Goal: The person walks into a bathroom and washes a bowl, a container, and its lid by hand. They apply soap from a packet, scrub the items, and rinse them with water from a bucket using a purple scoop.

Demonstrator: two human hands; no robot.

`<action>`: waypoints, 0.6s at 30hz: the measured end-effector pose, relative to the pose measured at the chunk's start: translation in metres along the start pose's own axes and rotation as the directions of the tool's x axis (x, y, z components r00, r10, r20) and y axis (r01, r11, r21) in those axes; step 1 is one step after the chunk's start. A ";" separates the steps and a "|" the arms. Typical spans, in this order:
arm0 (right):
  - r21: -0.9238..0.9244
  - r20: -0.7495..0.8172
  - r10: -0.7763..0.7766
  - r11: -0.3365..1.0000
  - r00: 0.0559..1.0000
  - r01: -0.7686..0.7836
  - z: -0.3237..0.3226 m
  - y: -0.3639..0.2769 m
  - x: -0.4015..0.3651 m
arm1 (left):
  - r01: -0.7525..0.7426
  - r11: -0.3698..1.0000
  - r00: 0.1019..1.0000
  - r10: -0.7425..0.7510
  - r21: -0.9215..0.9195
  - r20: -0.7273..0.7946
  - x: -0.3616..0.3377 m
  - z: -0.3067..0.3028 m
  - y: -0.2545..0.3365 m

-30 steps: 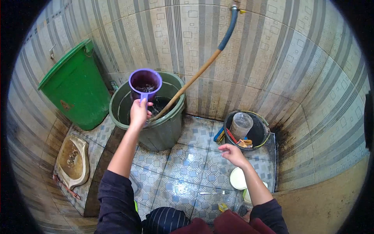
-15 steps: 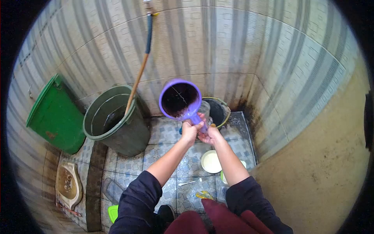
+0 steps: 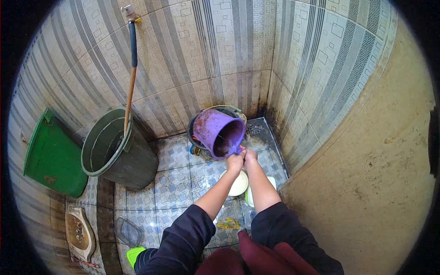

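My left hand (image 3: 234, 163) grips the handle of a purple plastic dipper (image 3: 219, 133). The dipper is tipped over, with its mouth facing right and down, above a black bucket (image 3: 194, 124) in the corner. My right hand (image 3: 250, 157) is pressed against the left hand, just under the dipper's mouth. Its fingers are curled, and I cannot tell whether it holds anything. A white plate (image 3: 240, 185) lies on the tiled floor directly below both hands.
A dark green bucket (image 3: 120, 158) stands at the left, with a hose (image 3: 131, 78) running into it from a wall tap (image 3: 128, 10). A green bin (image 3: 50, 156) is further left. A squat pan (image 3: 79, 234), clear lid (image 3: 129, 232), yellow packet (image 3: 228, 223) and bowl (image 3: 271, 182) lie on the floor.
My left hand carried the dipper from the green bucket to the right and tipped it over near the black bucket. My right hand rose to meet it. My view swung right.
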State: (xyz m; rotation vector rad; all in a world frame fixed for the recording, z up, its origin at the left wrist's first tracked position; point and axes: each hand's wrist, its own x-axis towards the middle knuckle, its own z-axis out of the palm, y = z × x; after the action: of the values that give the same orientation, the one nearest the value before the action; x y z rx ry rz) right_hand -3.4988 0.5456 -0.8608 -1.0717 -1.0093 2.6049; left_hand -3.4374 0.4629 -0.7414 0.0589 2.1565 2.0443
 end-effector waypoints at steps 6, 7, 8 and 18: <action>-0.086 0.254 0.227 0.974 0.940 -0.211 0.011 -0.054 -0.061 | -0.192 0.855 0.972 0.233 0.481 -0.026 -0.011 0.000 -0.002; 0.008 0.241 0.158 0.986 0.958 -0.164 0.023 -0.058 -0.078 | -0.521 0.786 0.839 0.543 0.332 0.031 -0.004 -0.003 -0.029; 0.094 0.276 0.113 0.985 0.954 -0.143 0.029 -0.064 -0.092 | -0.521 0.784 0.838 0.544 0.336 0.030 -0.008 -0.004 -0.023; -0.671 -0.112 0.115 0.724 0.987 -0.160 0.020 -0.050 -0.058 | -0.246 0.406 0.897 0.439 0.880 0.049 -0.015 -0.041 0.039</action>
State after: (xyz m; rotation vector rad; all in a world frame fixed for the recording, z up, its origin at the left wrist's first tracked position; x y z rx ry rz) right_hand -3.4754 0.5522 -0.7854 -1.3930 -2.0350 2.2991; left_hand -3.4316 0.4224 -0.6995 0.4958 3.3137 0.7852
